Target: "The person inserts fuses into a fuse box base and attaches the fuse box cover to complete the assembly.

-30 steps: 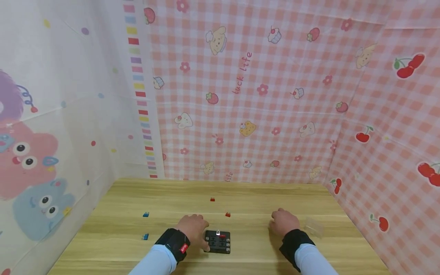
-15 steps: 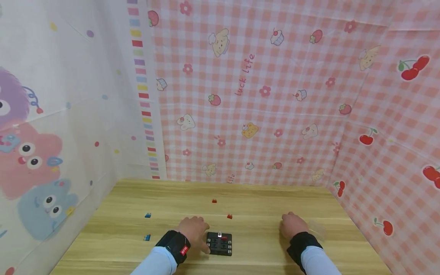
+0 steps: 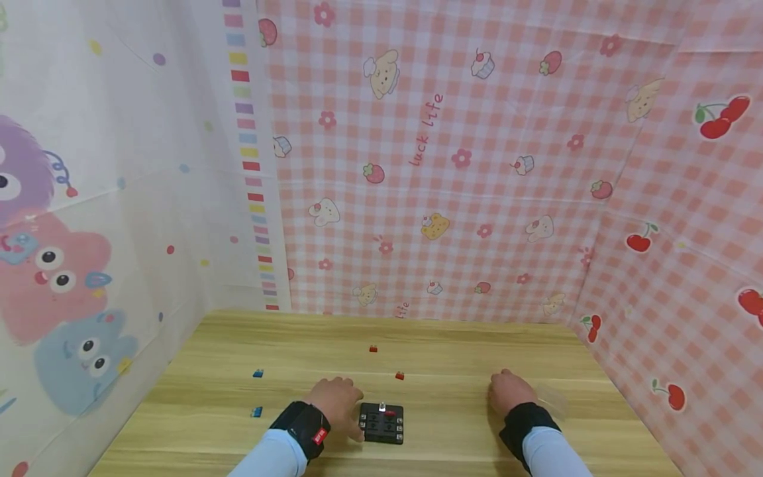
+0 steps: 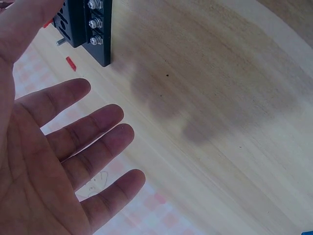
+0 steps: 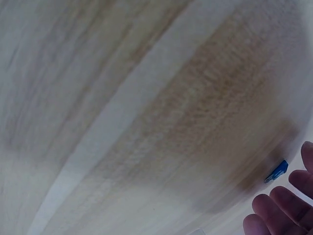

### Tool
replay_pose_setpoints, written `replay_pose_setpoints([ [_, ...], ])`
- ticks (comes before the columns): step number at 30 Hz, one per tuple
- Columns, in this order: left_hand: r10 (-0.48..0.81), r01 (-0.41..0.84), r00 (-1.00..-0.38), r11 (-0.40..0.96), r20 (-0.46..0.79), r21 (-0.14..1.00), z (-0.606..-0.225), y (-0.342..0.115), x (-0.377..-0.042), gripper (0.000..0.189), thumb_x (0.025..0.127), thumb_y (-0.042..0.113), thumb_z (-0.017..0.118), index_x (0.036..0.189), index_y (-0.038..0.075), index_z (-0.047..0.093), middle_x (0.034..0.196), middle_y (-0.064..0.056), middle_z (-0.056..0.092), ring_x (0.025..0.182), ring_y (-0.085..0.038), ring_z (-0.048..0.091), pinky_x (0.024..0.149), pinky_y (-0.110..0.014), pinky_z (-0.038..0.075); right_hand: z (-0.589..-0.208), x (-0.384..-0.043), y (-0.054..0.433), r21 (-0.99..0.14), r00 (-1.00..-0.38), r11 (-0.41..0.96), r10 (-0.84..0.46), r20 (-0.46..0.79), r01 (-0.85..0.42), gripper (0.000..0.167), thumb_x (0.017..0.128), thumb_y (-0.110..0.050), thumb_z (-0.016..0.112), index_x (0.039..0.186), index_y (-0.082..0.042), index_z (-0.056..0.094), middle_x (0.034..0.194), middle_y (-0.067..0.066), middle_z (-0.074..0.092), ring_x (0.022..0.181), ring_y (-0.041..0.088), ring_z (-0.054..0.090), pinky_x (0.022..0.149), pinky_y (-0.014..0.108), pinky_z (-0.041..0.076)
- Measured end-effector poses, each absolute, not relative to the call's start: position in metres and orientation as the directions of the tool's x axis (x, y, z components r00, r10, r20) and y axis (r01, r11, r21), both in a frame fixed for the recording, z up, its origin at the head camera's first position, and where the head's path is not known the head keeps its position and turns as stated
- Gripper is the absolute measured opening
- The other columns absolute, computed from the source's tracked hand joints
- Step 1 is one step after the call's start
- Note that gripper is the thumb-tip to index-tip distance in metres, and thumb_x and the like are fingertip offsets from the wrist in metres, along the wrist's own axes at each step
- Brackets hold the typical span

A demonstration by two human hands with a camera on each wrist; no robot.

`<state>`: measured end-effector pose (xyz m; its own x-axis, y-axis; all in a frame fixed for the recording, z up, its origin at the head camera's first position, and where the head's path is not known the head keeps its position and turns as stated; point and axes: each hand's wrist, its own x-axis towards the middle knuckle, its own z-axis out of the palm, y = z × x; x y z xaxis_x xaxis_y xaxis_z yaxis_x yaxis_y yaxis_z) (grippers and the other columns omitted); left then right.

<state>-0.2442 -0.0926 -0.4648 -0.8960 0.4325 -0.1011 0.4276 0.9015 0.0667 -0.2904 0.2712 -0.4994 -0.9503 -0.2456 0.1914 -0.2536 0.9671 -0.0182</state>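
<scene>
A black fuse box [image 3: 381, 424] with silver screw terminals and one red fuse [image 3: 389, 413] in it lies on the table. Close along its left side is my left hand [image 3: 338, 405], its fingers spread and the thumb right at the box's edge. From the left wrist, the open palm [image 4: 44, 156] shows nothing in it, and part of the fuse box [image 4: 83, 24] is cut off by the frame. Farther right, my right hand [image 3: 509, 393] is low over the table. A blue blade fuse [image 5: 277, 171], hidden in the head view, lies just beyond its fingertips [image 5: 264, 203], which are slightly bent and apart.
Two blue fuses, one farther back [image 3: 258, 373] and one nearer [image 3: 256, 412], lie to the left. Two red fuses, one behind [image 3: 373, 348] and one closer [image 3: 400, 375], lie beyond the box. A clear plastic piece [image 3: 551, 401] is beside the right wrist. Patterned cloth [image 3: 441, 265] walls the table.
My right hand has shifted a little to the right across the table. The left hand stays beside the fuse box. The whole head view has moved slightly.
</scene>
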Motion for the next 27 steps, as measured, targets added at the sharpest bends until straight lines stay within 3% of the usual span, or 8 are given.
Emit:
replay_pose_setpoints([
  [9,0.423,0.416,-0.899,0.906,-0.118,0.077,-0.4624,-0.0927,-0.2431,0.068,0.062,0.054,0.088,0.115,0.014,0.072,0.097,-0.002,0.065,0.093,-0.022,0.06,0.085,-0.045,0.049,-0.4981,-0.2876,0.2684,-0.013,-0.959,0.972,-0.231,0.166,-0.236,0.003,0.082,0.002,0.064,0.079,0.004,0.064,0.074,0.014,0.058,0.069,0.031,0.062,0.071,0.047,0.053],
  [15,0.411,0.404,-0.902,0.912,-0.132,0.076,-0.4643,-0.092,-0.2439,0.069,0.062,0.055,0.088,0.116,0.015,0.072,0.098,-0.001,0.065,0.094,-0.021,0.06,0.086,-0.045,0.049,-0.5022,-0.2877,0.2696,-0.014,-0.945,0.969,-0.238,0.225,-0.247,0.003,0.077,0.004,0.065,0.076,0.002,0.064,0.071,0.013,0.059,0.069,0.032,0.062,0.068,0.047,0.052],
  [27,0.405,0.399,-0.906,0.914,-0.126,0.068,-0.4671,-0.0923,-0.2446,0.068,0.062,0.055,0.088,0.115,0.015,0.073,0.099,-0.001,0.065,0.094,-0.022,0.06,0.086,-0.045,0.049,-0.5057,-0.291,0.2687,-0.008,-0.964,0.984,-0.172,0.203,-0.177,0.011,0.082,0.007,0.062,0.075,-0.001,0.065,0.07,0.014,0.062,0.067,0.032,0.063,0.065,0.049,0.052],
])
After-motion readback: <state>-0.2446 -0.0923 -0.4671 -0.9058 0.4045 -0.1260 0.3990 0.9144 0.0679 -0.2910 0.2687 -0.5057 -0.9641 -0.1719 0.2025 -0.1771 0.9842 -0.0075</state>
